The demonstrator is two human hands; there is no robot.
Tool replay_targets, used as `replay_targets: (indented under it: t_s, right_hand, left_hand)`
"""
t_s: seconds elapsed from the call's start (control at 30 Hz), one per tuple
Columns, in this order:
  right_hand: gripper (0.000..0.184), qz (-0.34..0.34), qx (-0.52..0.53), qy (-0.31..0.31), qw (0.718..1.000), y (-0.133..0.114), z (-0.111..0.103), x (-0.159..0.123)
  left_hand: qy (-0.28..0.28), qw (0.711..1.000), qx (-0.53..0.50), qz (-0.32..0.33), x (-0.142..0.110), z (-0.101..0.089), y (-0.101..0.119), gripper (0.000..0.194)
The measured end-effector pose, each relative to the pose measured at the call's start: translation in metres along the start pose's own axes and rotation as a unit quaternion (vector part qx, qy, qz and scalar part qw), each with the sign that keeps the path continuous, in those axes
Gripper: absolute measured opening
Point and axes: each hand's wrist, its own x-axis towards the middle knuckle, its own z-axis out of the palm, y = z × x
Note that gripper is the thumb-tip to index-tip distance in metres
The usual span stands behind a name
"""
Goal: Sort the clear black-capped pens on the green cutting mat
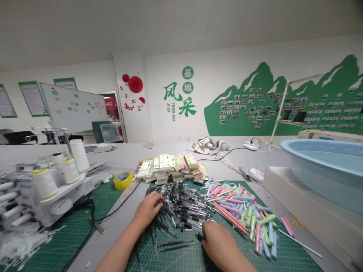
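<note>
The left hand touches the black pens, its grip unclear; these lie heaped on the green mat; the right hand curls around a dark pen end; coloured tubes lie beside it.

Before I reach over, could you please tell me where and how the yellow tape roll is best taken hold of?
I would grip the yellow tape roll across its outer wall, coming down from above and slightly from the right. It seems to lie flat, with its round wall exposed, and the white sewing machine stands to its left. The left hand looks the nearer one.
</note>
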Motion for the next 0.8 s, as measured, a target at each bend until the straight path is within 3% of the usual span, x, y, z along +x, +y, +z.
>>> replay_targets:
  t_s: [0.17,0.47,0.8]
  right_hand:
    - [0.012,0.014,0.043,0.029,0.999,-0.006,-0.004,0.002]
    - [0.009,-0.048,0.155,0.072,0.984,-0.021,-0.002,0.0]
    - [0.007,-0.057,0.256,0.084,0.961,-0.023,0.003,0.004]
  left_hand:
    - [0.015,0.999,0.019,-0.042,0.004,-0.002,-0.016,0.01]
    - [-0.028,0.996,0.003,0.083,0.0,0.019,0.022,0.016]
    - [-0.041,0.983,0.125,0.131,0.011,0.032,0.026,0.01]
